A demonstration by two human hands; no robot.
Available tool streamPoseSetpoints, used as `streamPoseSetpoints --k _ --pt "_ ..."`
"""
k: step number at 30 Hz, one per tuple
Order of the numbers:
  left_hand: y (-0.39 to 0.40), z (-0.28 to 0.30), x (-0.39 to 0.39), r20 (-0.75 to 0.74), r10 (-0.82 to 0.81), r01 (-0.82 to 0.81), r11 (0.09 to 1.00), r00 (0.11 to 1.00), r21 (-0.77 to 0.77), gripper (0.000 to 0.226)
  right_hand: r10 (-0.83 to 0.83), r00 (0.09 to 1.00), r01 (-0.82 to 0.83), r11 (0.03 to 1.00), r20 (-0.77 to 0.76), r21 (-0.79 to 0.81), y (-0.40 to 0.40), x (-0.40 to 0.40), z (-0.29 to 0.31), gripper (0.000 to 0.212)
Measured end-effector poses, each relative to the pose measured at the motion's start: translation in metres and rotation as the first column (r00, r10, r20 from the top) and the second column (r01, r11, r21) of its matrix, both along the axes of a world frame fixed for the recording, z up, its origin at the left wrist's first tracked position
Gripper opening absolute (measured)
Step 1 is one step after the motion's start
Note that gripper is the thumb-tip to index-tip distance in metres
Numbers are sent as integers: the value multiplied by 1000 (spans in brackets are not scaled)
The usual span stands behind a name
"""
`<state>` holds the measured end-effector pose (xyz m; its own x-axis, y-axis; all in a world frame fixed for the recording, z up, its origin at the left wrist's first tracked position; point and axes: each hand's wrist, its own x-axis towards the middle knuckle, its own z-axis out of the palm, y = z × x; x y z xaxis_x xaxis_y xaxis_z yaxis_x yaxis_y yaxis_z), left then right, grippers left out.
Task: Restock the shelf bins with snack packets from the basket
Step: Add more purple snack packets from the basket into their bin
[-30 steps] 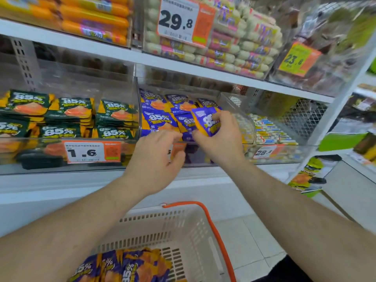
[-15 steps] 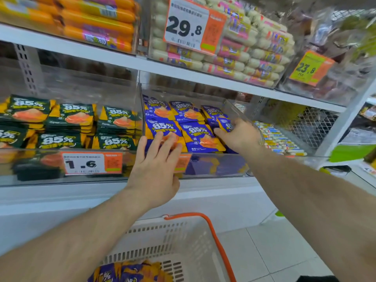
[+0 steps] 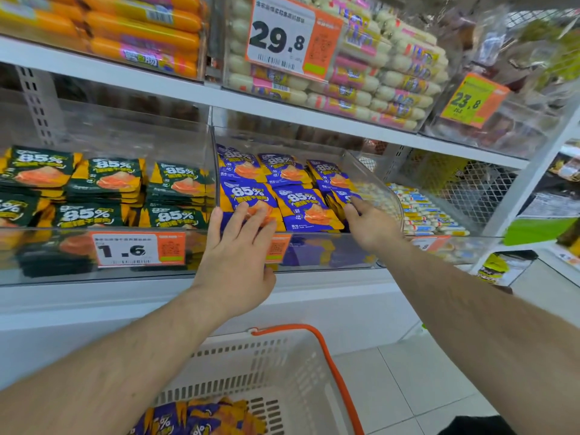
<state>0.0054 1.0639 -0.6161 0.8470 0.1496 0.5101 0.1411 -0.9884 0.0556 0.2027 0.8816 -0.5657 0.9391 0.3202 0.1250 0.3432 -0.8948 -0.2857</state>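
Right hand (image 3: 372,222) lowered; blue-orange snack packets (image 3: 301,205) stacked flat.

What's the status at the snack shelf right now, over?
Left hand open, fingers flat on front blue packets. Right hand tucking packets at bin's right side. More blue packets in basket. Nothing blocking.

Two hands (image 3: 233,262); three price tags (image 3: 284,39); blue packets (image 3: 301,205) roughly six.

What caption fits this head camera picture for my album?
Both hands, left and right, tidy blue snack packets in a clear shelf bin.
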Motion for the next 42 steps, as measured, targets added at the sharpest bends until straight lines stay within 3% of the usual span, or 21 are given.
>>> streamPoseSetpoints --k 5,7,9,11,13,15,17,18,20,23,26,29,33,38,42 --pt "1 2 -3 13 -29 30 999 999 -26 70 -25 1000 25 999 6 34 -1 -5 -6 56" --pt "-3 2 -6 107 -87 90 996 990 -19 59 -44 971 13 992 235 129 0 -16 -10 57" --pt "-8 0 -10 216 -213 214 977 953 18 47 -13 841 -107 976 540 191 6 -38 -16 51" --pt "-10 -11 -14 237 -338 338 940 911 45 41 34 700 -305 917 713 256 18 -62 -25 35" --pt "-11 -20 -20 118 -404 404 914 907 31 37 107 641 -466 841 760 274 34 -90 -37 26" --pt "-9 -28 -33 -184 -385 383 923 904 -47 34 200 632 -571 774 749 275 49 -111 -60 22" --pt "1 -42 -45 -548 -331 318 940 768 -122 34 243 703 -580 740 668 341 63 -127 -93 22" --pt "5 -50 -52 -661 -324 305 941 677 -148 33 246 759 -549 739 603 390 69 -134 -115 22" --pt "11 -62 -65 -760 -323 290 939 564 -183 28 235 864 -442 779 446 445 74 -145 -159 22" --pt "11 -78 -78 -827 -296 248 949 478 -196 21 289 956 -289 905 47 312 61 -160 -223 18" --pt "13 -91 -83 -852 -307 221 948 424 -231 17 236 880 -256 967 -413 7 38 -178 -277 18" --pt "17 -102 -82 -866 -328 186 943 378 -276 21 179 700 -415 889 -691 -191 15 -196 -311 14" --pt "13 -109 -75 -869 -346 205 935 354 -289 25 120 604 -585 738 -788 -336 -3 -209 -337 6" --pt "8 -111 -63 -848 -386 172 922 364 -346 27 57 571 -610 697 -819 -377 -7 -213 -353 28" --pt "4 -104 -60 -850 -373 176 927 372 -330 28 106 575 -685 604 -811 -407 -3 -220 -356 22"
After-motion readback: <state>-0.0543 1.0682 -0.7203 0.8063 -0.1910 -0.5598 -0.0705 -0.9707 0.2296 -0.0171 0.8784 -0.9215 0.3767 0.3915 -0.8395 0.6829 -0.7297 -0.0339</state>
